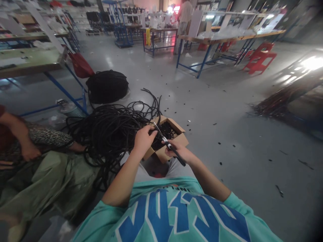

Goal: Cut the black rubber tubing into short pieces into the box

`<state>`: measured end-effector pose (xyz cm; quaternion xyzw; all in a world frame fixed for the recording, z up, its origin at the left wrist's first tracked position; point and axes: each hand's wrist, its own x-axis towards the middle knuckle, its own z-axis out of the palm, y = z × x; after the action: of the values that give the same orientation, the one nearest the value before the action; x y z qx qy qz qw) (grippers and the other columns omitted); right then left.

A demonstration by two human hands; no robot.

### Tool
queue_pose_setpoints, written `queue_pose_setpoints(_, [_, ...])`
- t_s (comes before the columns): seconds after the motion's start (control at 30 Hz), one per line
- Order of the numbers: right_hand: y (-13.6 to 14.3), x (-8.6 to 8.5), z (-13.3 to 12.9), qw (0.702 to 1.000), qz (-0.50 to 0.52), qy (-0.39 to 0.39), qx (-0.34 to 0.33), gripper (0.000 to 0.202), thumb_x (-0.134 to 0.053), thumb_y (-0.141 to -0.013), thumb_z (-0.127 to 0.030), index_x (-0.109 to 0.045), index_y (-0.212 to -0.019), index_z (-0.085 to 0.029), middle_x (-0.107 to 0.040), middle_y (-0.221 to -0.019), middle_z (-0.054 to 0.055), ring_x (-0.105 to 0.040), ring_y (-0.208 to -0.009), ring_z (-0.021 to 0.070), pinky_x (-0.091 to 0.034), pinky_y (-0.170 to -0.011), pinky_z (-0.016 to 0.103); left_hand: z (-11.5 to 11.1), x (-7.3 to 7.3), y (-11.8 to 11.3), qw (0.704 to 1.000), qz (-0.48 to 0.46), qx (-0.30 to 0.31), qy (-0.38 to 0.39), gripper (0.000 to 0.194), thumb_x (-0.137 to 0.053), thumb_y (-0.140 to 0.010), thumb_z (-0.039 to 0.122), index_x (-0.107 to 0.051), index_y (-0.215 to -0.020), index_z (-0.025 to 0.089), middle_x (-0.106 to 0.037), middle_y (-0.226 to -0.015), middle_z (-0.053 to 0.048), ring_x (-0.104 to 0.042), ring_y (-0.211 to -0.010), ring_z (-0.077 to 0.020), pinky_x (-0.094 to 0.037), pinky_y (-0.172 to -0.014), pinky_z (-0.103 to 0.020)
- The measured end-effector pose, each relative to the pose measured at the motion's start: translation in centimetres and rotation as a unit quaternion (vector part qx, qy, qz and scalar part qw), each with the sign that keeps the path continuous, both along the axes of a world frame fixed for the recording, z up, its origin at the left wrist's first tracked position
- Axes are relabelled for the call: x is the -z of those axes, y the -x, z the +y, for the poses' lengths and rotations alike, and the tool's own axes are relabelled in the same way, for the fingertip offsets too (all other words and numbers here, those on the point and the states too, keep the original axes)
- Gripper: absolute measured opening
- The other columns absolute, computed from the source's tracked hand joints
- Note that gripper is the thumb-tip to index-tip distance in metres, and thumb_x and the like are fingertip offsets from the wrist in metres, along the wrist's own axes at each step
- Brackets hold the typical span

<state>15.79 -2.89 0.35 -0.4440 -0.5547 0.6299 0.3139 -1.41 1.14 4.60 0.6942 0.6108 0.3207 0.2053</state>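
Our right hand (180,150) is closed round the cutter (167,141), above the box (182,140); our left hand (144,139) curls at the blades (158,129), its hold too small to tell. A slip could nick it.

1. Hand cutter (164,139): dark handles, whitish section near the middle, slim metallic tip. Gripped in the right hand (176,150), slanting, tip pointing forward-left beside the left hand (145,137). Tip gap unreadable.
2. Black cords (108,122): long, flexible, loosely looped in a tangled heap just left of the box; several ends stray forward.
3. Cardboard box (182,140): brown, upright, flaps spread open, below the cutter.
4. Short black pieces (168,129): many, loosely piled inside the box.
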Motion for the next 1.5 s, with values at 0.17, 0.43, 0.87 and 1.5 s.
queue_pose_setpoints(0.17, [0.1, -0.2, 0.1, 1.000, 0.000, 0.002, -0.005, 0.049, -0.058, -0.057, -0.018, -0.054, -0.106, -0.013, -0.053, -0.064, -0.002, -0.046, -0.060, 0.0109, -0.035, -0.057, 0.025, -0.3, -0.2, -0.4, 0.998, 0.068, 0.005, -0.013, 0.020, -0.052, -0.075, 0.026, -0.064, -0.089, 0.017, -0.067, -0.093, -0.007, -0.060, -0.089, -0.0203, -0.044, -0.080, -0.030])
queue_pose_setpoints(0.43, [0.0, -0.2, 0.0, 0.998, 0.049, 0.043, -0.005, 0.053, -0.064, -0.054, -0.021, -0.055, -0.106, -0.014, -0.055, -0.066, -0.002, -0.048, -0.059, 0.0106, -0.039, -0.060, 0.026, -0.1, 0.5, -0.1, 0.999, -0.025, 0.042, 0.009, 0.015, -0.057, -0.071, 0.025, -0.063, -0.082, 0.017, -0.068, -0.090, -0.006, -0.061, -0.085, -0.0189, -0.045, -0.080, -0.031])
queue_pose_setpoints(0.87, [0.2, -0.6, -0.2, 0.999, 0.029, -0.024, 0.032, 0.051, -0.064, -0.053, -0.020, -0.056, -0.104, -0.017, -0.052, -0.067, -0.003, -0.048, -0.061, 0.0108, -0.040, -0.061, 0.025, -0.8, 0.6, -0.2, 0.956, -0.265, 0.069, 0.106, 0.018, -0.060, -0.064, 0.029, -0.057, -0.074, 0.013, -0.053, -0.050, 0.003, -0.045, -0.040, -0.0066, -0.037, -0.043, -0.020])
queue_pose_setpoints(1.5, [0.2, 0.9, 1.6, 0.998, -0.006, 0.052, 0.042, 0.055, -0.062, -0.053, -0.022, -0.059, -0.106, -0.009, -0.046, -0.045, -0.007, -0.040, -0.039, 0.0074, -0.031, -0.040, 0.021, 0.8, 2.2, 0.1, 0.989, 0.133, 0.054, -0.019, 0.026, -0.051, -0.077, 0.027, -0.062, -0.100, 0.018, -0.065, -0.100, -0.008, -0.058, -0.095, -0.0229, -0.042, -0.085, -0.034])
